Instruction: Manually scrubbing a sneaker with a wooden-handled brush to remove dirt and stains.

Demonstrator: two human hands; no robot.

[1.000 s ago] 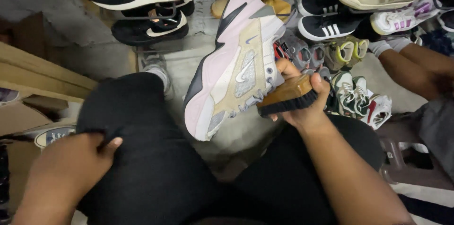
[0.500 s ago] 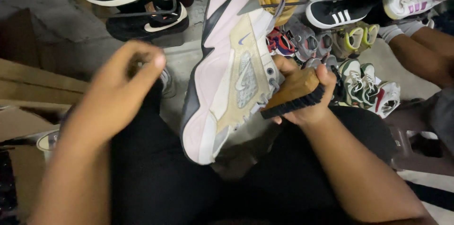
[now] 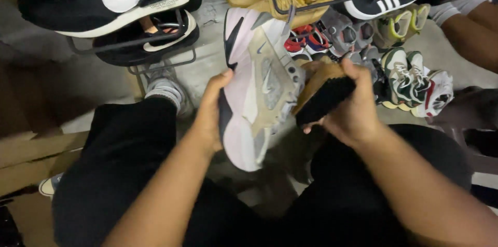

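Sitting over concrete floor (image 3: 78,86), shoes on wire rack (image 3: 155,68)

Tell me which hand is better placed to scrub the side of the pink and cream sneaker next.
The right hand. It already grips the wooden brush, bristles turned toward the pink and cream sneaker and right beside its upper. The left hand holds the sneaker's sole edge, so it likely serves best steadying.

The left hand (image 3: 211,114) reaches up from the lower left, forearm bare, fingers curled and thumb raised in a grip. The right hand (image 3: 351,109) comes in from the lower right, fingers wrapped closed, thumb on top, wrist slightly bent inward.
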